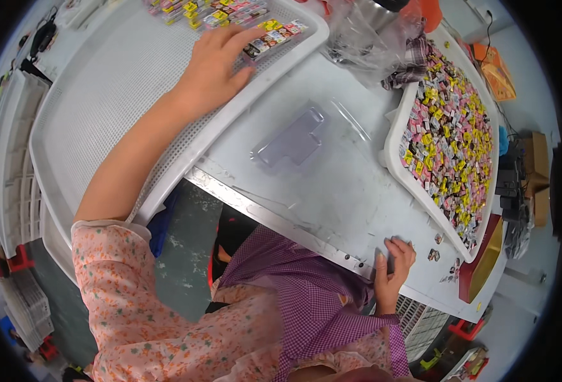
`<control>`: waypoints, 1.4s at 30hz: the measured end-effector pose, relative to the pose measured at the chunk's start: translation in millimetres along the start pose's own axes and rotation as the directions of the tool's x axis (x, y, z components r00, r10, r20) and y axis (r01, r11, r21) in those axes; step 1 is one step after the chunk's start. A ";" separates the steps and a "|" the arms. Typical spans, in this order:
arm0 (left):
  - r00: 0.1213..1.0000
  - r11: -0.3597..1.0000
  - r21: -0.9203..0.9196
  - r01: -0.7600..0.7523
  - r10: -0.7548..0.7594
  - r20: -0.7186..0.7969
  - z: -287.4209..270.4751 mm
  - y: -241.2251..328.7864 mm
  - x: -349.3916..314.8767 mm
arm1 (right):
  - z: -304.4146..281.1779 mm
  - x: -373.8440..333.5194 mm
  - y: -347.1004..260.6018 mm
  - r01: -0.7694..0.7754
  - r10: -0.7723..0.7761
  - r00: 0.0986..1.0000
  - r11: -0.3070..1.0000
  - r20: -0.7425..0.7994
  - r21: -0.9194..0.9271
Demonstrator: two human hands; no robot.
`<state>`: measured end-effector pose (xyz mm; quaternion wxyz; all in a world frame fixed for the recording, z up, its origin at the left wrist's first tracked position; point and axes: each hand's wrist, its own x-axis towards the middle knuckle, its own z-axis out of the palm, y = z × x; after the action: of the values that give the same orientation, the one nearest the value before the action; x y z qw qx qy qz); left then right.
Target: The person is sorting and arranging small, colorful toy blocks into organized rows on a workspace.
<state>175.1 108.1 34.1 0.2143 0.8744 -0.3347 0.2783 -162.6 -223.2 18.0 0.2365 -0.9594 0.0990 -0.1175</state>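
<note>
My left hand reaches over the far right part of a large white perforated tray. Its thumb and forefinger are around the near end of a clear plastic pack, filled with small pink, yellow, black and white pieces. Several similar filled packs lie beside it at the tray's far end. My right hand rests at the table's near edge, fingers apart and holding nothing. Between the trays, an empty clear plastic blister lies on the white table.
At the right, a white tray holds a heap of small coloured pieces. A few loose pieces lie near its corner, beside a red and gold box. A clear plastic bag and checked cloth sit at the back.
</note>
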 end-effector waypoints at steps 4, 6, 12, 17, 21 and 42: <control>0.980 0.998 -0.061 -0.013 0.025 0.199 1.8 0.5 9.7 | -4.5 -2.9 -0.7 0.002 -0.002 1.000 1.000 -0.004 0.012; 0.974 0.996 -0.088 0.001 0.019 0.224 3.0 -1.8 10.8 | -4.6 -2.2 -1.5 -0.003 0.003 1.000 1.000 0.007 0.020; 0.980 0.995 -0.097 -0.002 0.022 0.196 10.4 0.5 14.8 | -5.3 -2.3 -0.2 -0.019 0.018 1.000 0.999 0.023 0.031; 0.989 0.997 0.022 0.072 -0.075 0.130 17.0 -0.3 15.9 | -5.9 -2.2 -4.3 -0.050 0.048 0.998 0.998 0.027 0.041; 0.975 0.984 -0.020 0.176 -0.171 0.141 16.1 3.9 21.2 | -5.6 -1.8 -4.8 -0.053 0.052 0.998 0.997 0.029 0.060; 0.996 0.986 0.167 0.027 -0.041 0.081 -8.1 -0.7 22.9 | -3.7 -1.0 -2.1 -0.005 0.008 0.999 0.997 -0.032 0.078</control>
<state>187.0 102.5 54.5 0.1312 0.9058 -0.3039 0.2646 -164.3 -222.7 22.0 0.2724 -0.9471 0.1014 -0.1358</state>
